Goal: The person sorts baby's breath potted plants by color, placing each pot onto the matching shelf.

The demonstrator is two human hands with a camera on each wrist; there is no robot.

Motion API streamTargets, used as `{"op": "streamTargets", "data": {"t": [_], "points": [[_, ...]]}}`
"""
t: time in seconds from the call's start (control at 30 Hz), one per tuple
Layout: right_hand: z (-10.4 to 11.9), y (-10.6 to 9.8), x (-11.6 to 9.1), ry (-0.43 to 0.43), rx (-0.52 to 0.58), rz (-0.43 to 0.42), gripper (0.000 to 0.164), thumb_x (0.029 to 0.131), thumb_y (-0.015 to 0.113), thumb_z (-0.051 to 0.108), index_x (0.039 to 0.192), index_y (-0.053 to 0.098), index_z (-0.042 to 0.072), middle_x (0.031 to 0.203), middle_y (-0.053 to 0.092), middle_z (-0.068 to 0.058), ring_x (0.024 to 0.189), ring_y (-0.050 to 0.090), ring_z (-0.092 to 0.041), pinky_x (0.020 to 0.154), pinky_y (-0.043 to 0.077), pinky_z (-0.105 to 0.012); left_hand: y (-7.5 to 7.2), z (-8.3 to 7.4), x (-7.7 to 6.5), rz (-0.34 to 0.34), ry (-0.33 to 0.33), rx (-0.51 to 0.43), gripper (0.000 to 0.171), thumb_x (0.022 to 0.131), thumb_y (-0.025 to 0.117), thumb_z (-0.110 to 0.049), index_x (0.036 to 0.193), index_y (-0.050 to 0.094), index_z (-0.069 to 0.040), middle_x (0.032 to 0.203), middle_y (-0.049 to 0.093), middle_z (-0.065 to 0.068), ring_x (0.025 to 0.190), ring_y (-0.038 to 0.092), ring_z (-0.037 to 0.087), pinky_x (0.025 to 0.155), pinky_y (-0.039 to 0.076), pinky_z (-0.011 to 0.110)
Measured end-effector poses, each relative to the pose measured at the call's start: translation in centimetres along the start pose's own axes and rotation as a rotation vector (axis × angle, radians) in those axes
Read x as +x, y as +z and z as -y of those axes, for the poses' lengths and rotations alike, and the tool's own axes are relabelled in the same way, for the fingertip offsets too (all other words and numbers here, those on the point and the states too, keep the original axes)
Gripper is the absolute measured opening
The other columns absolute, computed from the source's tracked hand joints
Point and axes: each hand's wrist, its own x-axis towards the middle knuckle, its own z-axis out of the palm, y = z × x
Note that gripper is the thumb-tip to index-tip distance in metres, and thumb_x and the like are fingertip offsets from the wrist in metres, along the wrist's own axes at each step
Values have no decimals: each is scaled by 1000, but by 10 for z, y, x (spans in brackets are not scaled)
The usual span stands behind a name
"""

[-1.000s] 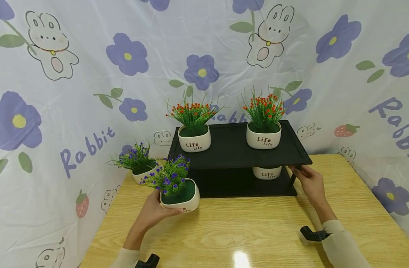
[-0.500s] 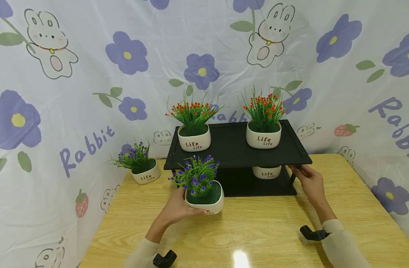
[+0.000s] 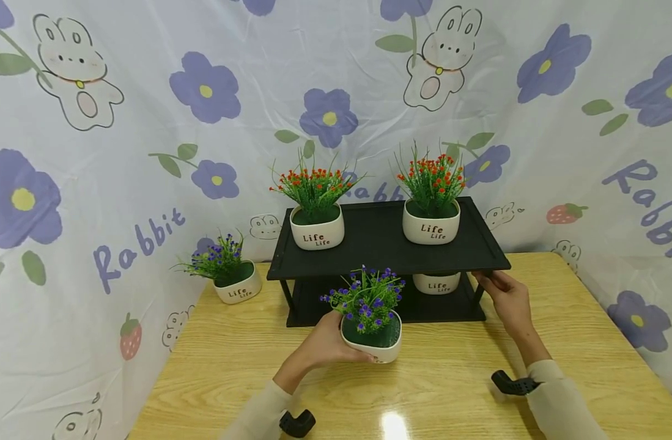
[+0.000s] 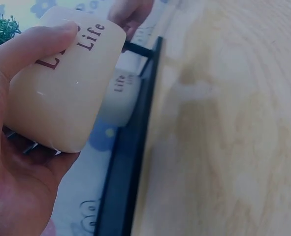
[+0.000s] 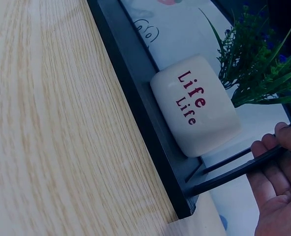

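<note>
This desk's rack bears three pots; left hand grips a fourth, right hand a post; one likely remains.

Indoor tabletop setup, staged-looking; home or studio, can't tell. Creased rabbit-and-flower cloth hangs as backdrop, from 9 o'clock through 12 to 3, covering the surroundings. Wood-grain table fills roughly 4 to 7 o'clock, bright glare on it between 5 and 6. Mid-view, black two-tier shelf with white "Life" planters, decor type. Black wrist devices at 4 and just past 6 suggest recording.
</note>
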Motion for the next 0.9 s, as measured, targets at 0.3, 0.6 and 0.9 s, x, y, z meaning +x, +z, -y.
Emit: {"op": "streamTargets", "data": {"t": [0.3, 0.6, 0.9], "points": [[2, 0, -1, -12, 4, 0, 41, 107, 65, 12, 145, 63, -4, 115, 76, 22, 110, 66, 16, 92, 52, -5, 21, 9, 13, 52, -45, 56, 106, 71, 100, -43, 159, 45, -19, 146, 62, 1, 130, 65, 21, 108, 56, 40], [2, 1, -2, -19, 53, 1, 40, 107, 67, 14, 143, 64, -3, 113, 77, 22, 109, 70, 11, 92, 52, -6, 29, 23, 28, 33, -89, 55, 114, 69, 100, -45, 162, 40, -16, 147, 61, 3, 131, 63, 22, 108, 55, 43], [1, 0, -1, -13, 38, 3, 43, 106, 68, 19, 144, 64, -2, 115, 77, 20, 109, 69, 12, 93, 51, -5, 31, 34, 41, -5, -79, 74, 117, 69, 101, -42, 164, 37, -16, 149, 60, 5, 134, 62, 24, 112, 53, 46]]}}
